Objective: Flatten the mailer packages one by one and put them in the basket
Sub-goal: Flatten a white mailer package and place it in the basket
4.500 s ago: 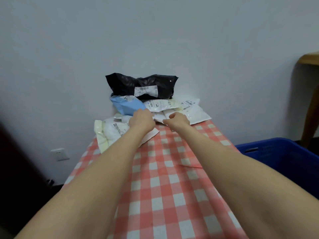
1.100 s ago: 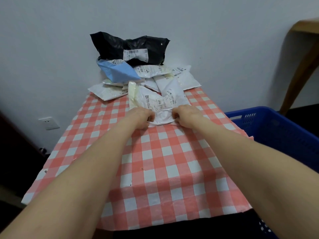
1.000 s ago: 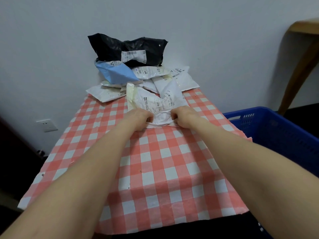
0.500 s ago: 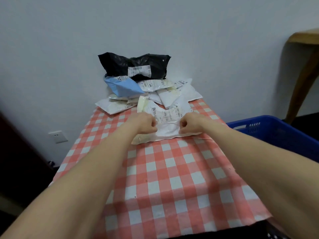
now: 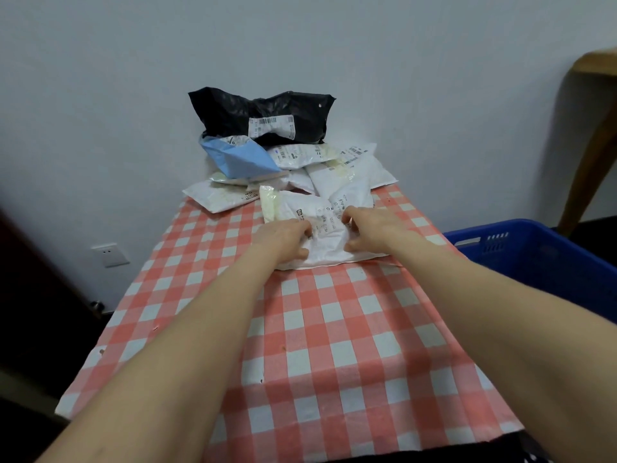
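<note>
Left hand, right hand, still gripping mailer

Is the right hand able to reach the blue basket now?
Probably yes: the basket stands open just right of the table, with nothing between, though the right hand grips the white mailer.

A white mailer is lying on the checked tablecloth, and both hands are gripping it. The left hand is curling its fingers over the mailer's left part and the right hand over its right part. Behind it, a pile is leaning against the wall, with a black mailer sitting above a blue mailer. A blue basket is standing to the right of the table.
</note>
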`<state>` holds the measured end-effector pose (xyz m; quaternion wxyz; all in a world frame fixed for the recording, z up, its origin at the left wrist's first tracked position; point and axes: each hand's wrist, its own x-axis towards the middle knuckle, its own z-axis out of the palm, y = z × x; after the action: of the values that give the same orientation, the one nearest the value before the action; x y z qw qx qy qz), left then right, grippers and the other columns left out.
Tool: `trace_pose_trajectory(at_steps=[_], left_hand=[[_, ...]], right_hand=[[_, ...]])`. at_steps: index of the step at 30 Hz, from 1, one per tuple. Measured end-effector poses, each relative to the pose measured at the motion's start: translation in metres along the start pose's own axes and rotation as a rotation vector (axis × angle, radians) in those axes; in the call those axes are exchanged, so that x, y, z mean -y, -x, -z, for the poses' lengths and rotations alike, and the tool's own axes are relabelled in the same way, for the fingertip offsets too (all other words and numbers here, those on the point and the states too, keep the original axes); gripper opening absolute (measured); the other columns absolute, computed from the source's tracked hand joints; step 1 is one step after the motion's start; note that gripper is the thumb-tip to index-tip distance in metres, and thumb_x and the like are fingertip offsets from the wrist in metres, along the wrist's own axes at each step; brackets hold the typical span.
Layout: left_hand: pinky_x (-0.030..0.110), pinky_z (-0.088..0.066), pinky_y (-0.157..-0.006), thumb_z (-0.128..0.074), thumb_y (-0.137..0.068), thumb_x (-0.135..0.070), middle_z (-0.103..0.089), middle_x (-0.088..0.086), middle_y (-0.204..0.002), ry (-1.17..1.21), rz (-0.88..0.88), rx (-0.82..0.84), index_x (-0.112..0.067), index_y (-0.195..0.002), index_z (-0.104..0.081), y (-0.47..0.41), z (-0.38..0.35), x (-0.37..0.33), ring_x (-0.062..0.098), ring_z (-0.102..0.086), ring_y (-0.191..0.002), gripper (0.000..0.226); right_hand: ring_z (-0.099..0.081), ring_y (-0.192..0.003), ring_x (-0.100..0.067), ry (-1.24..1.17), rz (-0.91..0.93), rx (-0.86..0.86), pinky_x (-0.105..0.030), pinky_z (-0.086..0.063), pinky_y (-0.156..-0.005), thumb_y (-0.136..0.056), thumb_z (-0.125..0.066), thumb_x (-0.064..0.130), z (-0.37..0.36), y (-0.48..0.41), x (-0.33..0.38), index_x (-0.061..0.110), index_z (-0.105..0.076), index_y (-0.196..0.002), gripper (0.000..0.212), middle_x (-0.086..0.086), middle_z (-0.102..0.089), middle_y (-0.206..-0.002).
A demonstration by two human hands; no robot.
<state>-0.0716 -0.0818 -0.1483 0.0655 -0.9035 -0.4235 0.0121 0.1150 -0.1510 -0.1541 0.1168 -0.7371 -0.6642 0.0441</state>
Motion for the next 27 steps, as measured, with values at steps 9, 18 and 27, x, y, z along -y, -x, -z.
trace_pose_trajectory(at_steps=[9,18,27], left_hand=[[0.028,-0.035,-0.071,-0.051,-0.09,-0.027,-0.062,-0.004,-0.116,-0.083,-0.021,-0.033,-0.026,-0.109,-0.059,-0.012,-0.008,-0.004,0.021,-0.056,-0.107,0.02],[0.032,-0.039,-0.074,-0.037,-0.097,-0.02,-0.059,0.004,-0.12,-0.123,-0.063,-0.03,-0.02,-0.129,-0.049,-0.01,-0.004,-0.012,0.026,-0.056,-0.108,0.033],[0.03,-0.043,-0.068,-0.055,-0.085,-0.035,-0.059,-0.003,-0.098,0.049,-0.001,-0.026,-0.024,-0.09,-0.055,0.004,0.021,0.003,0.017,-0.054,-0.086,0.012]], right_hand=[[-0.056,-0.108,-0.027,0.186,0.022,0.078,-0.032,-0.043,-0.079,-0.088,-0.06,0.035,-0.009,-0.013,0.001,0.021,-0.054,-0.11,0.028,-0.003,-0.061,-0.117],[-0.057,-0.101,-0.027,0.209,0.07,0.16,-0.031,-0.038,-0.071,-0.092,-0.05,0.023,-0.003,-0.014,0.006,0.022,-0.039,-0.07,0.025,-0.005,-0.061,-0.108],[-0.054,-0.084,-0.017,-0.049,-0.008,0.122,-0.03,-0.042,-0.068,-0.081,-0.064,0.054,0.031,0.005,-0.001,0.024,-0.056,-0.084,0.031,0.004,-0.058,-0.092]])
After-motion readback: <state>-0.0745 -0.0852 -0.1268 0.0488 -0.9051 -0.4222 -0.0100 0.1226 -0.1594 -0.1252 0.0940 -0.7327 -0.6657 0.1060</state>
